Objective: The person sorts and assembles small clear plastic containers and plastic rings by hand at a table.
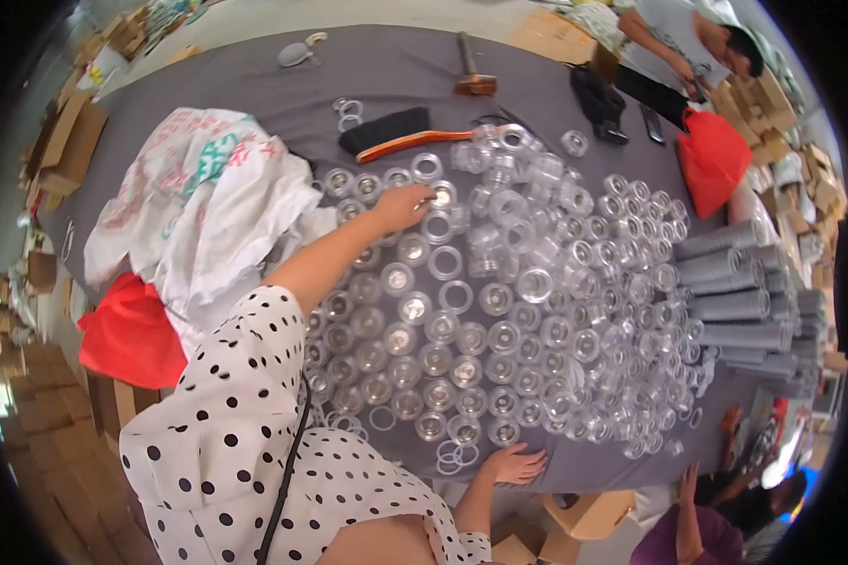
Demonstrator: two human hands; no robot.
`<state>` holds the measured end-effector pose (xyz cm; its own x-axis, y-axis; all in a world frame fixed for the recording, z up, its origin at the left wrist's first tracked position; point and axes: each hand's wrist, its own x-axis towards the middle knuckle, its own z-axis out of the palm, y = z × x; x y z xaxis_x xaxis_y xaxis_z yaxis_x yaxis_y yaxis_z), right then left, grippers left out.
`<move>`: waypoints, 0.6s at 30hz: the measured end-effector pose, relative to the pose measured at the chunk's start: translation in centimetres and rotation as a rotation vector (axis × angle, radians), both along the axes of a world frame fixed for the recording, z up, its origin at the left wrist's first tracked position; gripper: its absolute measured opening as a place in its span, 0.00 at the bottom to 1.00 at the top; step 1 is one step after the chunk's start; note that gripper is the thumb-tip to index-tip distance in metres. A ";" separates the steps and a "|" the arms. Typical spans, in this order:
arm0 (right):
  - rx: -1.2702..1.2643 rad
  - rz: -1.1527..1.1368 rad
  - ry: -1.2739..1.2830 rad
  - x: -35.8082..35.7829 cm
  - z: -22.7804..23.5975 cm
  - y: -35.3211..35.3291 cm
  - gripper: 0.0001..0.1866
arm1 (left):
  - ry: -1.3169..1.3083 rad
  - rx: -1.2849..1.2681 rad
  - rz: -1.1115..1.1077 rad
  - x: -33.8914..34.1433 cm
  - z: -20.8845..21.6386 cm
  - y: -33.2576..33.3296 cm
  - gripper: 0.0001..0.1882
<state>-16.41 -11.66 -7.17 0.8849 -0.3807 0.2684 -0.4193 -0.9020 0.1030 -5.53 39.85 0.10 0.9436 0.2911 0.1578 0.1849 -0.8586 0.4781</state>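
Observation:
My left hand (407, 206) reaches across the table, its fingers closed at the rim of a clear round plastic container (444, 195) near the far end of a row. Standing containers (435, 359) fill the cloth below and right of that arm. Flat clear rings (455, 297) lie among them, close to my left hand. My right hand (515, 464) rests palm down on the near table edge with fingers stretched out, holding nothing. Beside it lie a few loose thin rings (450, 459). A jumbled heap of clear containers (509, 207) lies to the right of my left hand.
Beyond lie a black-bristled brush (391, 135), a hammer (471, 71) and a black pouch (598, 104). White sacks (207, 198) and a red bag (134, 330) are at left. Stacked grey tubes (730, 301) and another red bag (713, 160) stand right. Other people are at the right edges.

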 end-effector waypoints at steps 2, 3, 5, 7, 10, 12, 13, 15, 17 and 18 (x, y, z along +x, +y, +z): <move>-0.029 -0.005 0.003 0.0 -0.1 -0.1 0.25 | 0.052 -0.241 0.063 -3.2 1.6 -0.5 0.11; -0.038 -0.009 -0.014 0.1 -0.4 -0.2 0.25 | 0.046 -0.313 0.083 -5.9 1.1 -0.3 0.15; -0.042 -0.011 -0.033 -0.2 -0.3 -0.2 0.25 | 0.306 -0.294 0.157 -11.8 2.6 0.0 0.17; -0.043 -0.008 -0.035 0.2 0.2 0.6 0.25 | 0.418 -0.224 0.407 -18.0 1.9 2.8 0.18; -0.055 -0.028 -0.032 0.0 -0.1 -0.4 0.26 | 0.032 -0.337 0.723 -22.7 -0.8 5.2 0.18; -0.060 -0.044 -0.073 -0.2 -0.9 -2.5 0.25 | 0.089 -0.341 0.672 -22.9 -3.2 5.2 0.18; -0.013 -0.053 0.004 -0.1 0.6 -1.8 0.24 | 0.115 -0.344 0.638 -23.4 -4.3 4.9 0.18; 0.076 -0.075 0.036 0.5 2.3 0.5 0.24 | 0.155 -0.357 0.528 -23.1 -7.0 4.6 0.17; 0.148 -0.091 0.068 0.6 2.3 2.0 0.26 | 0.191 -0.358 0.408 -22.2 -10.2 5.2 0.17; 0.171 -0.082 0.035 0.5 2.1 2.3 0.27 | 0.204 -0.352 0.354 -21.6 -11.7 5.9 0.17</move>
